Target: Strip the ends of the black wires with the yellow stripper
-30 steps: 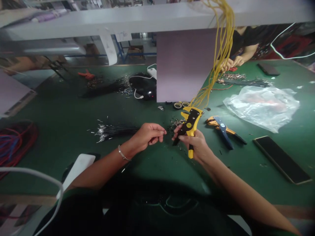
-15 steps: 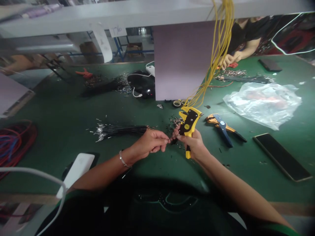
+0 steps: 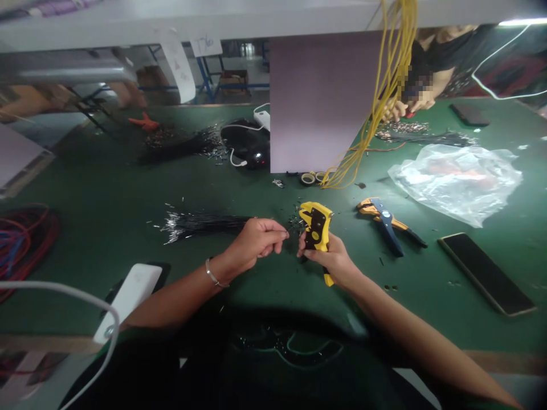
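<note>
My right hand (image 3: pixel 329 253) is wrapped round the grip of a yellow and black wire stripper (image 3: pixel 317 228), whose jaws point up and left. Just left of it, my left hand (image 3: pixel 262 239) is closed in a pinch on a thin black wire, mostly hidden by the fingers and hard to see against the dark background. A bundle of black wires (image 3: pixel 205 223) with bare silvery ends lies on the green table, its right end behind my left hand. Small black scraps (image 3: pixel 294 219) are scattered beside the stripper's head.
A blue and orange wire stripper (image 3: pixel 387 219), a phone (image 3: pixel 487 273) and a clear plastic bag (image 3: pixel 457 176) lie to the right. Yellow wires (image 3: pixel 384 108) hang from the shelf (image 3: pixel 239 20). Red cable coils (image 3: pixel 25 245) and a white power bank (image 3: pixel 132 296) are left. A co-worker's hands (image 3: pixel 405 105) work across the table.
My hands have moved apart, leaving a gap between the left fingertips and the right hand. The yellow stripper has come down and slightly left.
</note>
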The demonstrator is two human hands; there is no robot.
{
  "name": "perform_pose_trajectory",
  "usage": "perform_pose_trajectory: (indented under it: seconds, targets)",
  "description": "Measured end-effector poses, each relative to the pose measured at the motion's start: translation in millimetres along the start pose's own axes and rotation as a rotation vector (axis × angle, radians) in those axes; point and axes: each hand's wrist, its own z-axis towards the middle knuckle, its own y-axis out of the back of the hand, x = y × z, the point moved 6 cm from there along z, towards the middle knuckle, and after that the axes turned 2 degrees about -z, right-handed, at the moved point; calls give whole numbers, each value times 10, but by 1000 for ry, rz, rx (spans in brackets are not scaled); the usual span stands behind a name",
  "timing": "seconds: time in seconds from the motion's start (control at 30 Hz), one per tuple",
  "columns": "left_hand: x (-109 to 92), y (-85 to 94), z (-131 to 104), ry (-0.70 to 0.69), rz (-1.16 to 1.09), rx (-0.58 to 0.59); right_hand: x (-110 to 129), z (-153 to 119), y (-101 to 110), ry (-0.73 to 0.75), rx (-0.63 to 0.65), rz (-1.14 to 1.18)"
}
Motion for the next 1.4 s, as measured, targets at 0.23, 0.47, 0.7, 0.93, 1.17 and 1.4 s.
perform_pose_trajectory:
  seconds: [0.23, 0.47, 0.7, 0.93, 1.17, 1.4]
  targets:
    - [63, 9, 17, 35, -15, -6, -80, -38, -38, -63, 41, 2]
    - [75, -19, -12, 36, 6, 13, -215, -74, -33, -109, 126, 91]
    - [54, -136, -37, 14, 45, 29, -183, -23, -40, -109, 166, 99]
    - [92, -219, -33, -1, 67, 47, -181, -50, -30, -113, 144, 35]
    - [53, -183, -94, -96, 147, 93, -35, -145, -129, 42, 43, -364]
    - [18, -135, -125, -152, 327, 153, 124, -223, -116, 385, -127, -836]
